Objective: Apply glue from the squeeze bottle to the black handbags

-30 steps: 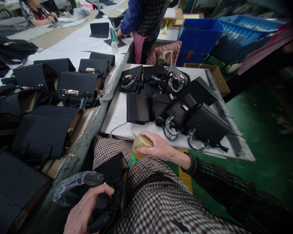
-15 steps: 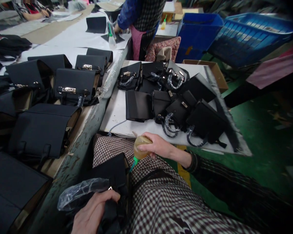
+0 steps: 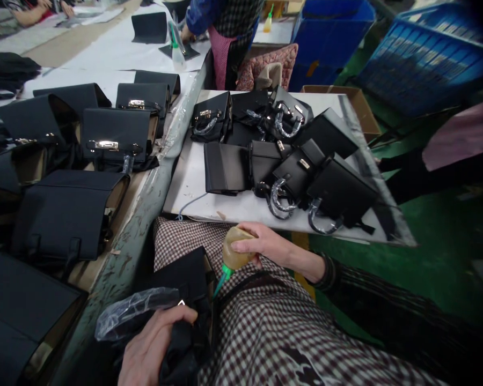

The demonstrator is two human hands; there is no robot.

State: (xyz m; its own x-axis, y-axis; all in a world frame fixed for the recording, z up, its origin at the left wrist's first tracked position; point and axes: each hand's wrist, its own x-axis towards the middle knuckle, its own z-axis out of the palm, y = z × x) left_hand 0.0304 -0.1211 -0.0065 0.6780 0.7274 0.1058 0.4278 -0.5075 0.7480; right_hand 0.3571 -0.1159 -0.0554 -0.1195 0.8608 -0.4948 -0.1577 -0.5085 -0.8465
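Observation:
A black handbag (image 3: 177, 271) rests on my lap, its handle (image 3: 139, 311) wrapped in clear plastic. My left hand (image 3: 156, 343) is closed on the bag near its metal fitting; the fingertips curl over the black material. In my right hand (image 3: 261, 244) is a yellowish glue bottle (image 3: 236, 249), held upside down. Its green cap and thin nozzle point down at the bag's right side edge. The nozzle tip is at or very close to that edge; whether it touches I cannot tell.
Several black handbags stand on the left workbench (image 3: 140, 187) and more lie on the white table (image 3: 189, 177) ahead. A co-worker (image 3: 233, 37) stands beyond, near another glue bottle (image 3: 177, 56). Blue bins (image 3: 330, 32) and a blue basket (image 3: 426, 59) are at the right.
The glue bottle in my right hand has shifted slightly down and right, its nozzle still at the bag's edge. My left hand keeps its hold. The view has tilted slightly downward.

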